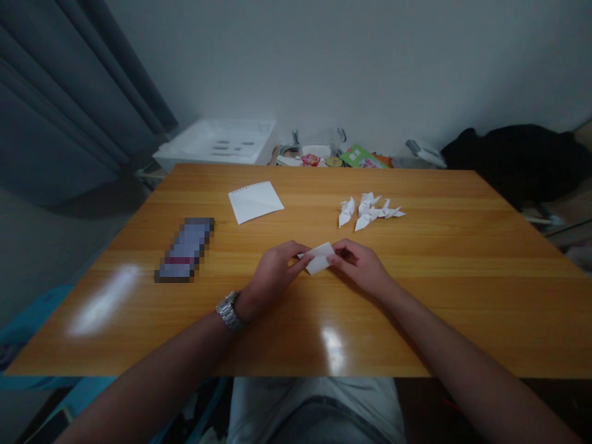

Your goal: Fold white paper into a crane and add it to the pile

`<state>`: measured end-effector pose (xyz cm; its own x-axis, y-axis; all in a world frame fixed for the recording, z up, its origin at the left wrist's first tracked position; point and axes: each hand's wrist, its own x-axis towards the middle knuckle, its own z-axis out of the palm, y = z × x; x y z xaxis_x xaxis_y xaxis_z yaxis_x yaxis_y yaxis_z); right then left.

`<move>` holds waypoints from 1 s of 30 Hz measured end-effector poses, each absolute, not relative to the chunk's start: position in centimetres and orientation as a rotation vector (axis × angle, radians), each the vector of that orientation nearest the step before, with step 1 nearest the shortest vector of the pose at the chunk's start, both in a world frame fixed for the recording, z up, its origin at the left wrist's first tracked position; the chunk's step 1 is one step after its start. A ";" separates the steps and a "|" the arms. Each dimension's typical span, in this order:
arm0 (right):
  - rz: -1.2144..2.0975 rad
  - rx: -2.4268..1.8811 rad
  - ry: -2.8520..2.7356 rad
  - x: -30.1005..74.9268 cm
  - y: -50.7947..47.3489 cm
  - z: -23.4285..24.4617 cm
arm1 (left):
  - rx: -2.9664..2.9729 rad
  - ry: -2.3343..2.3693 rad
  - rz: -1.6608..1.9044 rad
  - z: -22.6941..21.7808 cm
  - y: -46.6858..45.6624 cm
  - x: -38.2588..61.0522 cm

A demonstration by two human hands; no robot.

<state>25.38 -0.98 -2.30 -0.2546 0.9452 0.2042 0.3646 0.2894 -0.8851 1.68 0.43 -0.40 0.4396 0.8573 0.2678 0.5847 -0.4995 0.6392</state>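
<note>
A small folded piece of white paper is held just above the wooden table, between my two hands. My left hand, with a metal watch on its wrist, pinches the paper's left side between thumb and fingers. On the right edge, my right hand grips it the same way. Beyond my right hand lie several folded white paper figures, bunched together with pointed tips. A flat sheet of white paper with a perforated edge rests farther back on the left.
A phone, blurred into blocks, lies on the table's left side. Behind the far edge stand a white plastic tray, a green packet and other small items. Dark cloth is heaped at the back right.
</note>
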 end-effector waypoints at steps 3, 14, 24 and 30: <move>0.967 -1.156 -1.735 25.4 -0.8 -2.5 | 2.145 1.195 0.810 -0.5 0.4 1.8; 0.969 -1.170 -1.643 25.6 -0.6 -2.5 | 1.965 1.247 0.918 -0.9 0.9 1.7; 0.936 -1.156 -1.674 25.6 -0.5 -2.8 | 1.838 1.215 0.886 -0.8 1.1 1.8; 0.965 -1.144 -1.647 25.6 -0.5 -2.7 | 1.782 1.177 0.891 -0.3 1.1 1.9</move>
<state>25.62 -0.49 -2.67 -0.1835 0.9560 0.2289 0.2678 0.2726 -0.9241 1.91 1.07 -0.28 0.3176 0.9402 0.1228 0.3728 -0.2429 0.8955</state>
